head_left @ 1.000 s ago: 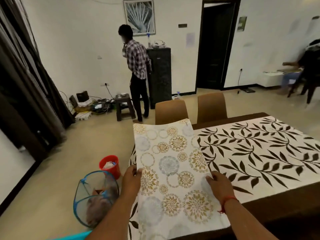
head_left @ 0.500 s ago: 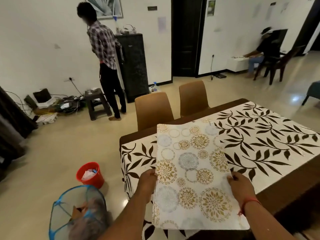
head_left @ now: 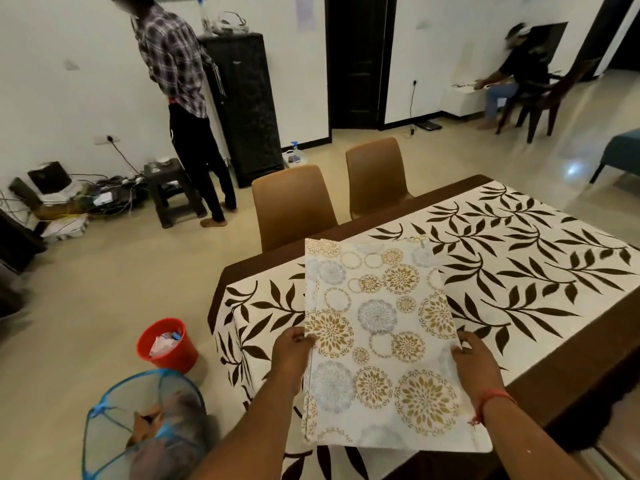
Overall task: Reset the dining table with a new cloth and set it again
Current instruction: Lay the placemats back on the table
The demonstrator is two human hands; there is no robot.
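Currently left hand (head_left: 290, 355) and right hand (head_left: 477, 365) pinch opposite edges of the folded floral cloth (head_left: 377, 344), fingers curled on it, over the leaf-print tablecloth (head_left: 540, 265) at the table's near corner. Fingertips underneath hidden. Two brown chairs (head_left: 292, 206) behind.

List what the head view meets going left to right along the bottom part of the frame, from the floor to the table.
Blue mesh basket → red bucket → left hand → folded circle-pattern cloth → right hand → leaf-pattern cloth on the table.
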